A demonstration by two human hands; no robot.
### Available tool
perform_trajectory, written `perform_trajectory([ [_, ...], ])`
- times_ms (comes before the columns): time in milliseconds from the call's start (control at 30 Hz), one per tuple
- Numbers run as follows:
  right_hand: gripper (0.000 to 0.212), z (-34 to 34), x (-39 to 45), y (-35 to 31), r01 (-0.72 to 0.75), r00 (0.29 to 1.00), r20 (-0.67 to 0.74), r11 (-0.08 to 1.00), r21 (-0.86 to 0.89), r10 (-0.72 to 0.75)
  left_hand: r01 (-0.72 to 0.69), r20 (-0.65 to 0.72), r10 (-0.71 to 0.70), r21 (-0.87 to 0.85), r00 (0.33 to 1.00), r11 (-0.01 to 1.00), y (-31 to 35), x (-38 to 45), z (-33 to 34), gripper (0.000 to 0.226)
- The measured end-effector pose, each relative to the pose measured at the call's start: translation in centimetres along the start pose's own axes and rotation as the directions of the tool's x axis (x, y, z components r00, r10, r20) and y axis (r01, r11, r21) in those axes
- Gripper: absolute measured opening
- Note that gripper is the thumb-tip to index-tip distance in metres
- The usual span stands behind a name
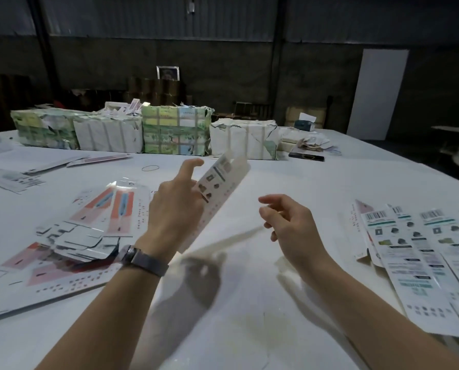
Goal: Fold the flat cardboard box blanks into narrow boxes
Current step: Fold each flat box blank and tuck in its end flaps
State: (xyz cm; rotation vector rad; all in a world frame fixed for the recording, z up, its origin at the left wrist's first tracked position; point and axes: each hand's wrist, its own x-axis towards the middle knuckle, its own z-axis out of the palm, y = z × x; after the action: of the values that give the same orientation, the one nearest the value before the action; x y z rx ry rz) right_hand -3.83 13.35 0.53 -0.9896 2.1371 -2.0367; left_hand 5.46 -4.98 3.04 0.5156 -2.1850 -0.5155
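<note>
The left hand (pixel 173 206) holds one box blank (pixel 217 193) up above the counter (pixel 249 303), its long side slanting up and away to the right, while the right hand (pixel 289 222) waits just beside it, loosely curled and holding nothing.

1. I am seeing the box blank (pixel 217 182) in the left hand (pixel 173 206) looking like thin printed card, smooth and faintly glossy.
2. The flat blanks (pixel 100 209) on the left are catching light, showing a shiny coated finish.
3. The surface (pixel 289 177) is looking matt white, smooth.
4. The bundles (pixel 176 133) at the back are showing wrinkled, torn paper wrapping.
5. The watch strap (pixel 149 261) is looking like dull grey metal or plastic; I cannot tell which.
</note>
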Motion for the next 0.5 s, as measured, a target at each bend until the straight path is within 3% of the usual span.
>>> perform_trajectory([
  [67,0.019,-0.4,0.3,-0.4,0.024,0.997,-0.067,1.0,-0.011,-0.024,0.11,0.137,-0.061,-0.382,0.989,0.918,1.9,-0.8,0.5,0.05],
  [133,0.033,-0.8,0.4,-0.8,0.046,0.994,-0.101,0.999,-0.027,-0.049,0.323,0.366,-0.094,-0.635,0.926,0.702,3.4,-1.7,1.0,0.055],
  [200,0.048,-1.1,0.3,-0.9,0.038,0.994,-0.097,0.997,-0.063,-0.044,0.435,0.499,-0.045,-0.703,0.866,0.562,4.4,-2.6,1.4,0.057],
  [267,0.058,-1.1,0.1,-0.6,0.017,0.999,-0.035,0.997,-0.081,-0.02,0.433,0.516,0.006,-0.725,0.857,0.535,5.0,-3.2,1.7,0.046],
  [333,0.053,-0.8,-0.3,-0.5,0.034,0.997,0.075,0.999,-0.041,-0.03,0.439,0.507,0.011,-0.757,0.862,0.483,5.3,-3.5,1.7,0.031],
  [400,0.043,-0.4,-0.6,-0.4,0.09,0.984,0.159,0.993,-0.071,-0.077,0.523,0.559,-0.002,-0.776,0.829,0.352,5.4,-3.8,1.7,0.025],
  [500,0.042,-0.1,-0.7,-0.1,0.125,0.985,0.14,0.979,-0.163,-0.103,0.668,0.68,0.057,-0.729,0.731,0.15,5.6,-4.1,1.6,0.041],
])
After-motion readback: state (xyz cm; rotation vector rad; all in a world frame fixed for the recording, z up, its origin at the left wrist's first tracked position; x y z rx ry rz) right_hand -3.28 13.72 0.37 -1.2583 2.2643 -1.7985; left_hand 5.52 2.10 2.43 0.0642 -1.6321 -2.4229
